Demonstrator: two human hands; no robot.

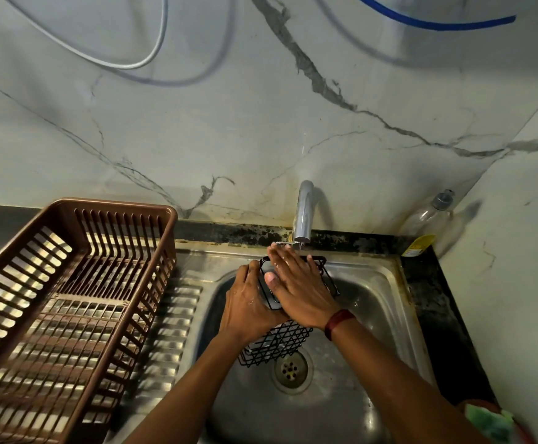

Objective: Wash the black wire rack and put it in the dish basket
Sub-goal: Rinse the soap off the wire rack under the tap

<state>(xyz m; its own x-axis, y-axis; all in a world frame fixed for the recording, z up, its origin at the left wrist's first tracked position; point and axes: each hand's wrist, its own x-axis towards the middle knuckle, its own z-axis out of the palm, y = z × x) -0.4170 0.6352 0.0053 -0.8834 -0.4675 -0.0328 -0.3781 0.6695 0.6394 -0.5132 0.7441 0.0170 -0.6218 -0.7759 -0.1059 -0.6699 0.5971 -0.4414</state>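
Washing step: left hand (248,302) grips black wire rack (277,344); right hand (296,283) presses it, fingers straight. Next: lift frame-left into dish basket (111,202).

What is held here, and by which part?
The left hand grips the black wire rack by its left edge; the right hand lies flat across its top, fingers straight.

Veined marble wall (197,139), steel sink (377,273)
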